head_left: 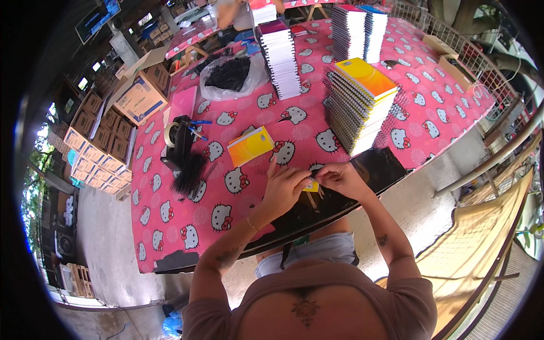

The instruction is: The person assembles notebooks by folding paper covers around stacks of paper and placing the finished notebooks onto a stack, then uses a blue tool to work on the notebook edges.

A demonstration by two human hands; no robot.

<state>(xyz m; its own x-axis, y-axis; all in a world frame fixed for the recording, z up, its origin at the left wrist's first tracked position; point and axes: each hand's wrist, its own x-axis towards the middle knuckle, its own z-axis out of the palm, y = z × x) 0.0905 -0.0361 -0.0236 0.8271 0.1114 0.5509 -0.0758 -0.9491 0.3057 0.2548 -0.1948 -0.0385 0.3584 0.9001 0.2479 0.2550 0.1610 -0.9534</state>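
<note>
My left hand [285, 184] seems to pinch the yellow piece [310, 186] over the counter's [187, 218] black near edge, right hand [344, 178] bunched just opposite, its hold too small to tell; it lies bodyward of both grips, left nearer, long axis hidden.

The table [164, 195] (its pink cloth [422, 116] shows cat faces) carries notebook stacks [362, 107], a yellow notebook [251, 146], a tape dispenser [181, 137], black wires [188, 177] and a plastic bag [258, 80].
</note>
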